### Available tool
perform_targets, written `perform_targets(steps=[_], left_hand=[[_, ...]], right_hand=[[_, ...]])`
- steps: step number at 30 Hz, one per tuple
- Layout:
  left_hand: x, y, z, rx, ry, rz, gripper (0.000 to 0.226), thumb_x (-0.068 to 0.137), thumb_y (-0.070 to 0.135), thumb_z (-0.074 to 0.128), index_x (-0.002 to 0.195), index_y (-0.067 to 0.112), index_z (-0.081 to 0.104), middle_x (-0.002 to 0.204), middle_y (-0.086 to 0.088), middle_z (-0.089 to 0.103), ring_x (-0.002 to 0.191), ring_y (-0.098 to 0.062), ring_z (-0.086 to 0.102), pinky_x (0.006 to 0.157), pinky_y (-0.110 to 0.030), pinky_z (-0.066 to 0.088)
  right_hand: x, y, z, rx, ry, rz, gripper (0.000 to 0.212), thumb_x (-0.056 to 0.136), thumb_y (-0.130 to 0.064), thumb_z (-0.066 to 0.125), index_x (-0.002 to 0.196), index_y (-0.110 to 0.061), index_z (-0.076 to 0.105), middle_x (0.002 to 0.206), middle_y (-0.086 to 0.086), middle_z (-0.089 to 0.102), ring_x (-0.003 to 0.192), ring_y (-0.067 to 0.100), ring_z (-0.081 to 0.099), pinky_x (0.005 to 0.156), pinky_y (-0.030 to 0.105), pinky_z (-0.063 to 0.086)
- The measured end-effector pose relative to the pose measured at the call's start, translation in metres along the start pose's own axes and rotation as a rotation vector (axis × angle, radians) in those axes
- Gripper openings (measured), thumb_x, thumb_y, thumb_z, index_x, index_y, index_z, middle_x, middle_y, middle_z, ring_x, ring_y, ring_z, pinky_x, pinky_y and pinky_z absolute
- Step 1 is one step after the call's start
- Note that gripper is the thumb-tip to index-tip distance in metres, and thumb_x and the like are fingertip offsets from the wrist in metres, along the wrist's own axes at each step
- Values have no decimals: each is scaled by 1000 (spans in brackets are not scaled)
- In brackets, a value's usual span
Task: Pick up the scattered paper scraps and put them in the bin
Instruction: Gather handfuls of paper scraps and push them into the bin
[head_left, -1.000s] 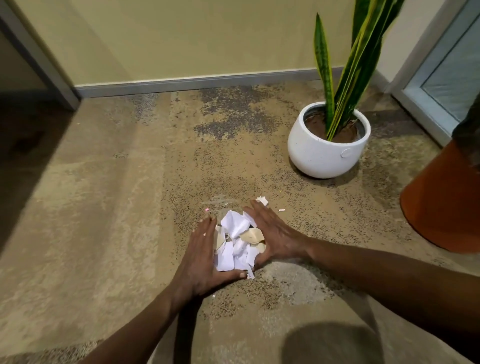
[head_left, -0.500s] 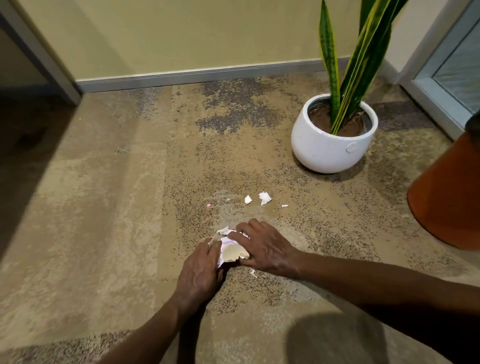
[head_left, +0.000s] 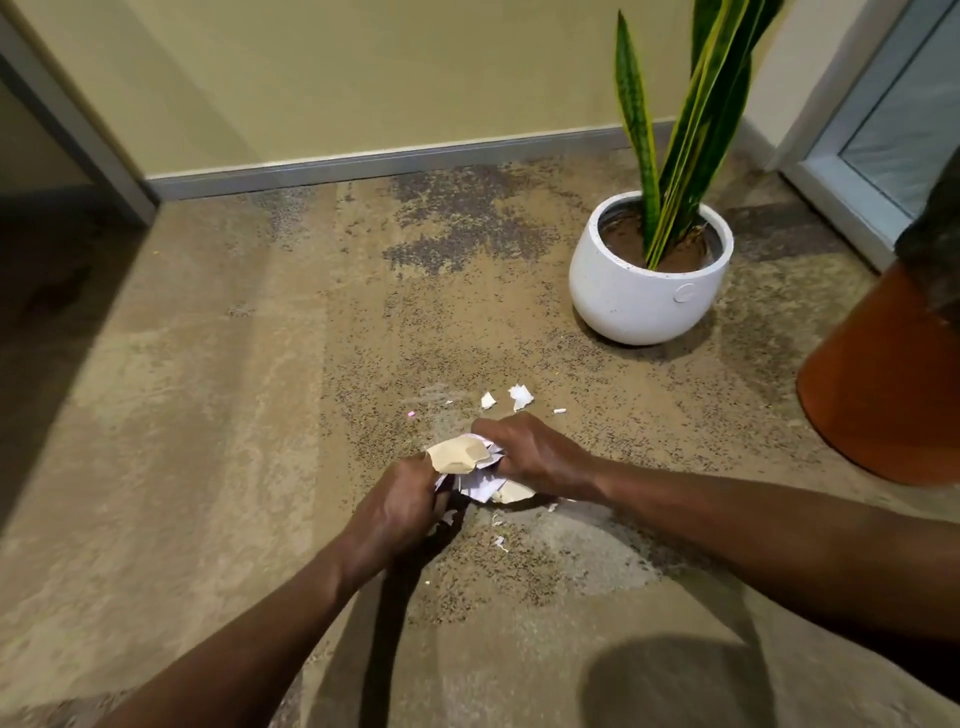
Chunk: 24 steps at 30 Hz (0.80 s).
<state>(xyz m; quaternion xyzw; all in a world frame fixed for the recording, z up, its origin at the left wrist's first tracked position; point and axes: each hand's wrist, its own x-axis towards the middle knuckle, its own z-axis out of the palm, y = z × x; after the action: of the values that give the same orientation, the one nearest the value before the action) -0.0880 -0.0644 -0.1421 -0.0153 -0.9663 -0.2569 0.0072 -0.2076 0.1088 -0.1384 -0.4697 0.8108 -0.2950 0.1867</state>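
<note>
A bunch of white and tan paper scraps (head_left: 470, 462) is squeezed between both hands just above the carpet. My left hand (head_left: 395, 512) grips it from the near left with curled fingers. My right hand (head_left: 535, 454) curls over it from the right. Two white scraps (head_left: 519, 396) and a tiny one (head_left: 559, 411) lie on the carpet just beyond the hands. Small bits (head_left: 500, 542) lie under and near the bunch. The orange bin (head_left: 878, 384) stands at the right edge, partly out of view.
A white pot with a tall green plant (head_left: 644, 291) stands on the carpet at the back right, left of the bin. A wall with a grey baseboard (head_left: 363, 163) runs behind. A glass door frame (head_left: 852, 187) is at far right.
The hands went from flat around a loose pile to curled round it, and the bunch has lifted off the carpet. A few scraps were left behind beyond the hands.
</note>
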Motion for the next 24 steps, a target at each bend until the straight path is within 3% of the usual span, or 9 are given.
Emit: perform_targets(steps=[3,7,10,12,15,16,18,20,24], left_hand=[[22,25,-12,-25,90,16,18,79,2,56,70,16,50,61,3,45,46,4,30,48,-21,27],[52,62,-33,-9,70,101,19,96,12,49,83,3,60,70,-5,56,55,-13,42,50,-9,23],[73,95,-52,-16,13,180,20,100,16,46,92,4,59,77,-7,58,58,-14,43,50,-14,28],[90,118,-60,-31,8,203,20,100,16,46,92,3,59,82,-16,63,60,-17,42,50,-22,25],[117,159,-70,-51,10,226,24,101,19,45,98,2,61,93,-23,67,66,-24,47,60,-28,24],[126,174,-75,-64,31,247,24,101,19,46,100,1,62,97,-24,68,69,-25,49,61,-27,23],[147,208,-84,-101,69,320,25,100,19,47,104,0,63,104,-24,68,78,-29,53,63,-26,24],[172,241,-92,-119,92,396,33,100,27,43,108,2,64,109,-21,68,95,-36,60,72,-31,35],[209,324,-112,-153,89,565,26,101,20,42,102,8,65,92,-7,65,84,-27,57,68,-25,31]], right_hand=[[-9,2,-24,105,79,61,18,90,-18,67,107,-13,61,89,6,71,75,20,69,60,44,55],[-30,-8,-70,194,148,122,26,83,-2,73,100,-20,65,91,-16,68,86,-7,65,71,17,49],[-47,-7,-103,210,212,161,24,83,-3,76,103,-13,68,92,-16,67,84,-18,61,70,5,43],[-57,-3,-126,175,291,193,24,84,-5,75,106,-8,69,94,-10,68,81,-18,60,68,7,43],[-78,2,-163,125,449,224,23,84,-3,73,107,-8,71,103,0,72,91,9,66,75,25,51],[-84,2,-177,135,496,234,27,84,-1,72,110,-10,72,106,0,72,94,10,65,79,22,50],[-102,-2,-211,151,573,265,36,84,0,71,117,-14,71,107,-5,70,94,0,61,78,8,47],[-122,-6,-246,143,651,304,37,84,-2,72,119,-16,70,105,-6,69,90,-3,60,77,8,48],[-168,-8,-306,157,906,342,26,85,-8,71,103,-27,71,89,-12,72,73,-8,63,69,12,49]])
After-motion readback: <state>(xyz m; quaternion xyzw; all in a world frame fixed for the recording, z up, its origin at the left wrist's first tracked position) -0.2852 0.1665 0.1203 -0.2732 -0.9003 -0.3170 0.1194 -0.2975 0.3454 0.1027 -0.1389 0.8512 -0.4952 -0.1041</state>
